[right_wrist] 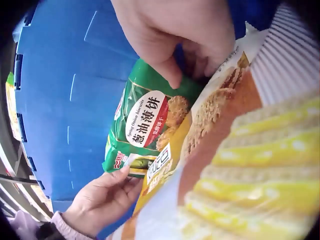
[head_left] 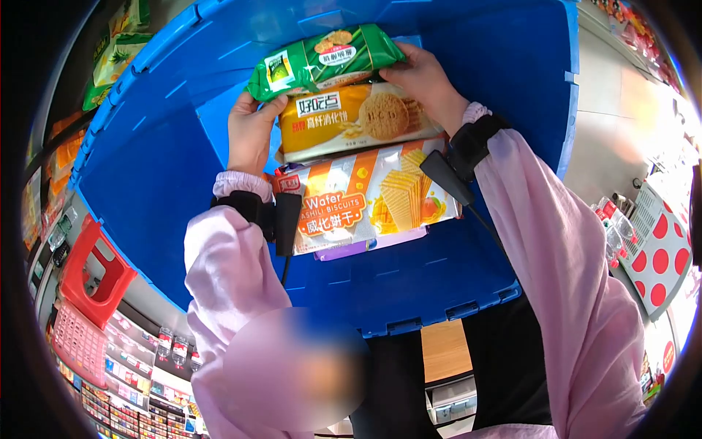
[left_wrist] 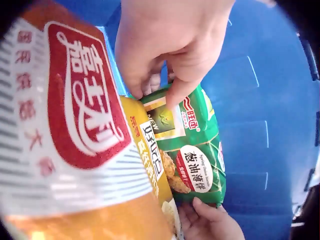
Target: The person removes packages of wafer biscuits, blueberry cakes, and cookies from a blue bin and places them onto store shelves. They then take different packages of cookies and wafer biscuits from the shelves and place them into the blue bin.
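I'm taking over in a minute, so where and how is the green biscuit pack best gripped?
Probably at the two short ends, one hand coming from each side. The green biscuit pack is long, and its near long edge lies close along the yellow biscuit pack, leaving the ends easier to reach. The left hand and right hand hold it by those ends.

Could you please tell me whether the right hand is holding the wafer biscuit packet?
No, the right hand grips the right end of the green spring onion biscuit packet, not the wafer biscuit packet.
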The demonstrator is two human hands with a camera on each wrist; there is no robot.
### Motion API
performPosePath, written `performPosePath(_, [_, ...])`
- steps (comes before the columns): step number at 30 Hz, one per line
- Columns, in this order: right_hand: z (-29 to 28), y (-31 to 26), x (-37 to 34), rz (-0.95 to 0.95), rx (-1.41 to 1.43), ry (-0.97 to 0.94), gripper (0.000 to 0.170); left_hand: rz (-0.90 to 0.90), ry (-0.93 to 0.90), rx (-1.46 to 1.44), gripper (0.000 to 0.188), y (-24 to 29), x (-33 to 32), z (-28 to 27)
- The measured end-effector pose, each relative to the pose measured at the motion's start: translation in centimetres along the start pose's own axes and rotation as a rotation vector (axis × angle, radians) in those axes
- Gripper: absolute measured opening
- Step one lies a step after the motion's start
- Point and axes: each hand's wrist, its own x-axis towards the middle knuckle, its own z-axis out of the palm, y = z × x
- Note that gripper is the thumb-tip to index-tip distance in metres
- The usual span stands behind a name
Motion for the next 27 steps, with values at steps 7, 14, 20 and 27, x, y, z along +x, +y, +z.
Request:
performPosePath(7, [-0.2, 0.1, -0.3, -0.043, 0.100, -0.052, 0.037, 0.095, 0.056, 0.051, 0.019, 0.4, -1.5, 0.4])
performPosePath(14, [0.3, -2.0, -2.6, -0.042, 0.219, -0.122, 0.036, 0.183, 0.146, 0.155, 0.015, 2.5, -4.2, 1.1])
performPosePath(20, [0.3, -7.3, -10.0, -0.208, 0.051, -0.122, 0.035, 0.247, 0.177, 0.230, 0.019, 8.2, -12.9, 2.2])
performPosePath(27, [-1.1, -22.2, -27.8, -0.360, -0.211, -0.113, 0.033, 0.335, 0.176, 0.330, 0.024, 21.0, -31.8, 2.3])
